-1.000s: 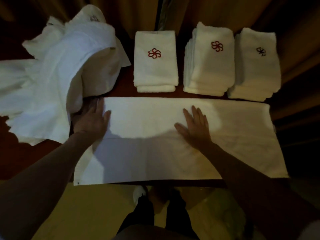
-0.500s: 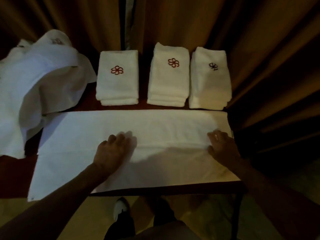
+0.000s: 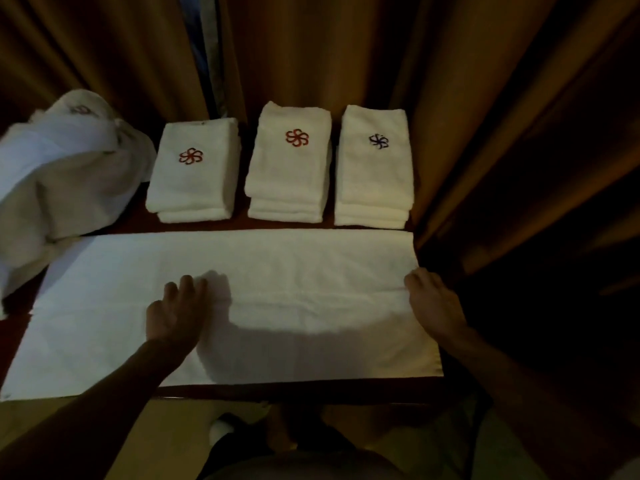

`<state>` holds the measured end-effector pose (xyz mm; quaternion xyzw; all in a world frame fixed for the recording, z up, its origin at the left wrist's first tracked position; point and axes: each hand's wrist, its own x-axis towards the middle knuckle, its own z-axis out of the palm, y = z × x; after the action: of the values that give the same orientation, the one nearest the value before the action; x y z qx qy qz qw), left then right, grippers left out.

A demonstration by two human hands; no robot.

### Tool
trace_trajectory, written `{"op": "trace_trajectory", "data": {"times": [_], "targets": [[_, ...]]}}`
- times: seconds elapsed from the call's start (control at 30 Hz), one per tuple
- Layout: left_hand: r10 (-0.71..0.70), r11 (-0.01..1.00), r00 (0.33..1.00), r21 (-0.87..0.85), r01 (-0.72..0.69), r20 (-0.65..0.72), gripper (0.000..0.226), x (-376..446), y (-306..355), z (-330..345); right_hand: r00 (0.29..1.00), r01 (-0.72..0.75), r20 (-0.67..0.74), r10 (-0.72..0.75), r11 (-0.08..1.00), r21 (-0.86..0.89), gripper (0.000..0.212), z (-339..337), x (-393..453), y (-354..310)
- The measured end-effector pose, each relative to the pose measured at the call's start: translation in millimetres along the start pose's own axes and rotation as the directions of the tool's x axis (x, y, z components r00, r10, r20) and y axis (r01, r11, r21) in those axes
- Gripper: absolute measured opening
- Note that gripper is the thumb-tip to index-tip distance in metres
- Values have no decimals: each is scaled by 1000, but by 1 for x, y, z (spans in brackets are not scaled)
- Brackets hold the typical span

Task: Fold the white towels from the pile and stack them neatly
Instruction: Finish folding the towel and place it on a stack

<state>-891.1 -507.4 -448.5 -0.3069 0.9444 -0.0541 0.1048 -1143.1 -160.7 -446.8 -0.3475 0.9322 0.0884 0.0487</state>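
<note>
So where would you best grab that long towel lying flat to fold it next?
Probably at its right short edge, pinching both corners and coming in from the right. The spread towel lies flat and long across the table, so that end can be carried over to the left. The right hand is already at that edge; the left hand presses near the middle, where the crease might fall.

A long white towel [image 3: 277, 271] lies flat across the worktop's near edge. Behind it stand three folded stacks [image 3: 289, 168] with flower emblems — two red, one blue; the unfolded pile [image 3: 65, 174] heaps at left.
</note>
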Motion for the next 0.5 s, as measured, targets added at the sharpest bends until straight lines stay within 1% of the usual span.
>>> {"op": "trace_trajectory", "data": {"times": [0.1, 0.2, 0.33, 0.37, 0.43, 0.5], "targets": [[-39, 998, 999, 42, 38, 19, 58, 1, 3, -2, 998, -14, -66, 17, 999, 32, 28, 5, 1, 5], [-3, 1000, 1000, 0, 3, 9, 61, -2, -1, 4, 991, -21, -130, 33, 996, 90, 32, 13, 2, 12], [36, 999, 995, -35, -39, -90, 61, -2, -3, 15, 991, -24, -126, 43, 989, 143, 27, 18, 2, 16], [34, 998, 994, -43, -38, -105, 59, -1, -2, 16, 991, -25, -129, 44, 989, 145, 28, 19, 2, 16], [10, 998, 994, -62, -17, -110, 52, 1, -2, 19, 984, 5, -178, 15, 994, 109, 31, 24, 1, 17], [-24, 997, 995, -81, 16, -95, 45, 2, -3, 23, 975, 60, -219, -44, 996, 68, 24, 30, -2, 19]]}}
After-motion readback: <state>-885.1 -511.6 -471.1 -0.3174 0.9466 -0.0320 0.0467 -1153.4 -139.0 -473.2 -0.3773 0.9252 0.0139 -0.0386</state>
